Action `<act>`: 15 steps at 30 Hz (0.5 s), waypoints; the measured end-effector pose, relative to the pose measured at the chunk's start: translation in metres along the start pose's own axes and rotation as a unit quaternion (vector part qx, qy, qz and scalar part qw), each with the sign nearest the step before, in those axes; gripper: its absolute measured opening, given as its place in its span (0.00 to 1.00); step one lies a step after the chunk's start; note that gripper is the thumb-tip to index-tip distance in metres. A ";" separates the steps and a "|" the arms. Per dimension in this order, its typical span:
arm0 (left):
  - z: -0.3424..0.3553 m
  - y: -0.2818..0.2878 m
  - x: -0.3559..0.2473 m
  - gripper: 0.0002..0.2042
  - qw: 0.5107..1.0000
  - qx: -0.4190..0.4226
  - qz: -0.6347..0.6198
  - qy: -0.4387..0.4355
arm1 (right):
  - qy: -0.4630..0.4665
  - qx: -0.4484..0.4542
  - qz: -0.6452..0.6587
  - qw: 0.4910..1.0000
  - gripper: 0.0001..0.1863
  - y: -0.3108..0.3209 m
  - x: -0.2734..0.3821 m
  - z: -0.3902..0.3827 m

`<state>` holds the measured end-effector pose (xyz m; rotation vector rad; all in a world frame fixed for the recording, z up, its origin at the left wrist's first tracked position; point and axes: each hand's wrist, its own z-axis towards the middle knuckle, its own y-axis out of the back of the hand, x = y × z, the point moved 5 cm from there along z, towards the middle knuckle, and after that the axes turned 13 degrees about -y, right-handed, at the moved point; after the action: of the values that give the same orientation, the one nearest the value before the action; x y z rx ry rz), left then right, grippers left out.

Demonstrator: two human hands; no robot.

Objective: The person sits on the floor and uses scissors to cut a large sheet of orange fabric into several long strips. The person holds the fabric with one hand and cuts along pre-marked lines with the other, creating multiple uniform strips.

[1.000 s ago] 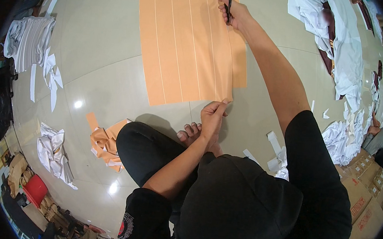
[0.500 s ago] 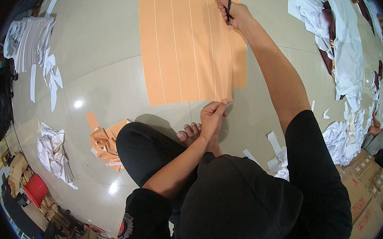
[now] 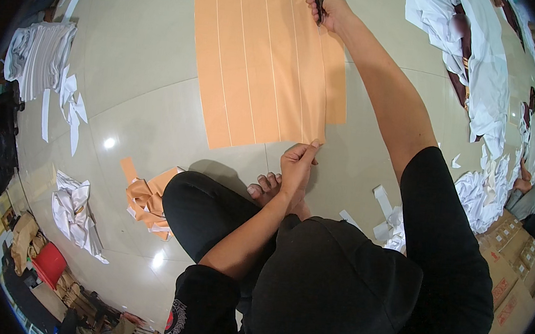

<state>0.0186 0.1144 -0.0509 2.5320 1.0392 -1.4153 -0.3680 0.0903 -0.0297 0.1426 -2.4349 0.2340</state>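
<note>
The left hand point(image 3: 296, 163) pinches the near corner of an orange sheet point(image 3: 266, 60) between thumb and fingertips. The right hand point(image 3: 327, 5), arm outstretched, closes around dark-handled scissors point(image 3: 320, 0) at the sheet's far edge. The sheet lies flat on the pale tiled floor point(image 3: 141, 94), marked by thin white lengthwise lines. Crumpled orange offcuts point(image 3: 147, 198) lie beside the person's left knee; white paper scraps point(image 3: 389, 217) lie near the right.

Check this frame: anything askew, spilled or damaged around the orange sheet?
Mostly offcut litter. Crumpled orange scraps lie heaped by the person's knee, and white paper scraps are scattered on the floor. The orange sheet lies flat, left hand pinching its near edge, right hand holding scissors.
</note>
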 end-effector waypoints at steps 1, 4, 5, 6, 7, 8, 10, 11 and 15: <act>0.000 0.000 0.000 0.14 1.000 0.003 -0.002 -0.006 | 0.004 0.003 -0.001 1.000 0.12 0.000 0.001 0.000; 0.001 0.000 0.003 0.13 1.000 0.001 -0.009 -0.004 | 0.010 0.006 -0.007 1.000 0.11 0.000 0.001 0.000; 0.001 0.000 0.002 0.13 1.000 -0.001 -0.009 -0.003 | 0.010 0.002 -0.010 1.000 0.10 -0.001 0.000 0.000; 0.000 0.000 0.001 0.13 1.000 -0.002 -0.008 -0.002 | 0.010 -0.001 -0.013 1.000 0.10 -0.001 0.000 -0.001; 0.000 0.001 0.001 0.14 1.000 -0.004 -0.008 -0.001 | 0.008 0.001 -0.015 1.000 0.11 -0.003 -0.001 -0.001; 0.000 0.000 0.001 0.14 1.000 -0.003 -0.005 0.004 | 0.008 0.001 -0.015 1.000 0.11 -0.002 0.000 0.001; 0.000 0.000 0.002 0.14 1.000 -0.001 0.002 0.014 | 0.008 0.002 -0.015 1.000 0.11 0.001 0.001 0.006; 0.000 0.000 0.001 0.14 1.000 -0.001 -0.002 0.011 | 0.007 0.003 -0.016 1.000 0.12 0.001 0.000 0.008; 0.000 0.001 0.003 0.14 1.000 -0.003 -0.008 0.004 | 0.004 0.004 -0.019 1.000 0.12 0.001 -0.001 0.007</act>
<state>0.0195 0.1152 -0.0532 2.5342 1.0645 -1.4051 -0.3717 0.0899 -0.0362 0.1914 -2.4205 0.2270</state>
